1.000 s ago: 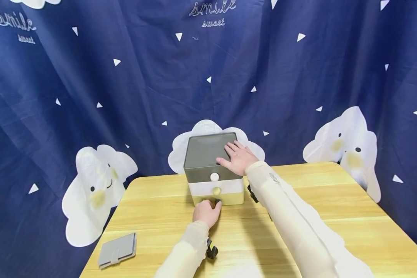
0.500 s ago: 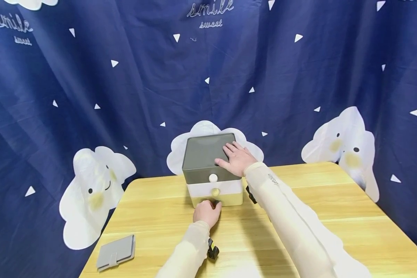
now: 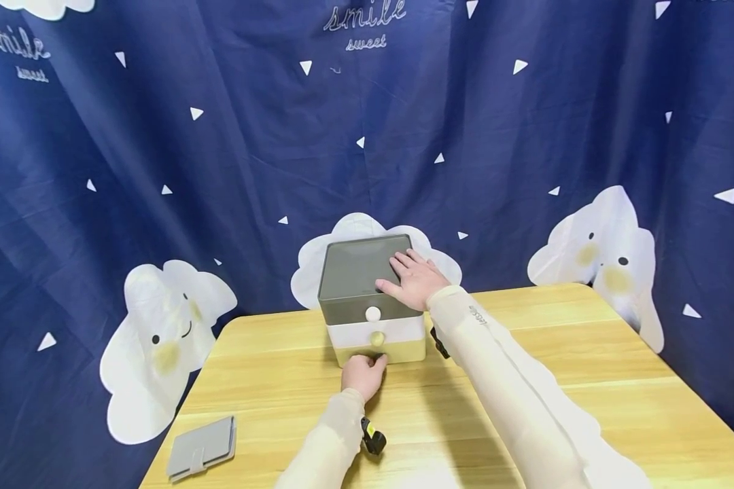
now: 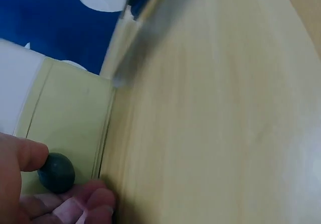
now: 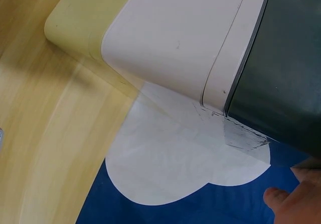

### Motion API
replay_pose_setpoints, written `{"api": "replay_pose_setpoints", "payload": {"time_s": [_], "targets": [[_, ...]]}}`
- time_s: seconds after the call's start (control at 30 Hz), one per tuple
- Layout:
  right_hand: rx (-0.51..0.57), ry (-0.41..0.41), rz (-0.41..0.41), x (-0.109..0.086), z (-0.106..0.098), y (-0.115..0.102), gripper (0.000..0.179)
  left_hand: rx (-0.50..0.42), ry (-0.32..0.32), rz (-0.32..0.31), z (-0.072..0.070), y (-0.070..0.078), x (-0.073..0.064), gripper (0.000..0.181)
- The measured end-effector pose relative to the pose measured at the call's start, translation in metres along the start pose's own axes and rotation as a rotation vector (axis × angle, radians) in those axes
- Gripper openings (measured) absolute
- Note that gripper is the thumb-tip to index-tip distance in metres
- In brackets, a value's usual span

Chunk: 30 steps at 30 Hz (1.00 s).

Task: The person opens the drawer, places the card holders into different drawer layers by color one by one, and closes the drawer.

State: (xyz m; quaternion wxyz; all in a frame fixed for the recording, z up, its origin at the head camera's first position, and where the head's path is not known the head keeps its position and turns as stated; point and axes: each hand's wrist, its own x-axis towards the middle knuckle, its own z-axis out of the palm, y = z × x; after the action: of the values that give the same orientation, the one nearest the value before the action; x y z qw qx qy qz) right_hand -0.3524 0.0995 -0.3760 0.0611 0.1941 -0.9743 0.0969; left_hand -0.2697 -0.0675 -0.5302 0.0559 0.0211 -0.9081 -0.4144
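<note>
So, the box (image 3: 361,265) sits near the back of the counter (image 3: 618,401), about in the middle. It has a dark part on top, a white part under that and a yellow part at the bottom, each with a round knob. The left hand (image 3: 362,377) is low down at the front of the box. Its fingers are bent in, with just a small gap between them, and they pinch the dark knob (image 4: 57,174) on the yellow part. Seen from the head, that hand hides the dark knob. The white knob (image 3: 373,314) and the yellow knob (image 3: 376,338) show above it. The right hand (image 3: 414,282) lies flat on top of the box with its fingers straight and a bit spread, holding nothing. It covers the right side of the top. The right sleeve (image 3: 508,377) cuts across the counter on that side and hides some of the wood. Over on the left, near the edge, lies a grey case (image 3: 199,447), well apart from both hands. Behind it all hangs a blue curtain (image 3: 251,136) with white clouds, one right behind the box.
</note>
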Motion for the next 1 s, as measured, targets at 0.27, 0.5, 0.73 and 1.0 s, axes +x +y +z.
{"api": "replay_pose_setpoints", "payload": {"time_s": [0.27, 0.5, 0.73, 1.0], "targets": [[0.001, 0.019, 0.002, 0.0018, 0.0037, 0.0020, 0.091, -0.805, -0.262, -0.362, 0.0047, -0.0084, 0.0066, 0.039], [-0.003, 0.021, -0.007, 0.0025, 0.0031, 0.0016, 0.091, -0.933, -0.330, -0.405, 0.0020, -0.0101, 0.0057, 0.043], [-0.009, 0.016, 0.003, 0.0026, 0.0031, 0.0013, 0.092, -0.911, -0.337, -0.398, 0.0004, -0.0097, 0.0023, 0.044], [-0.008, 0.025, 0.003, 0.0036, 0.0040, 0.0012, 0.094, -0.921, -0.351, -0.401, -0.0011, -0.0102, -0.0003, 0.047]]}}
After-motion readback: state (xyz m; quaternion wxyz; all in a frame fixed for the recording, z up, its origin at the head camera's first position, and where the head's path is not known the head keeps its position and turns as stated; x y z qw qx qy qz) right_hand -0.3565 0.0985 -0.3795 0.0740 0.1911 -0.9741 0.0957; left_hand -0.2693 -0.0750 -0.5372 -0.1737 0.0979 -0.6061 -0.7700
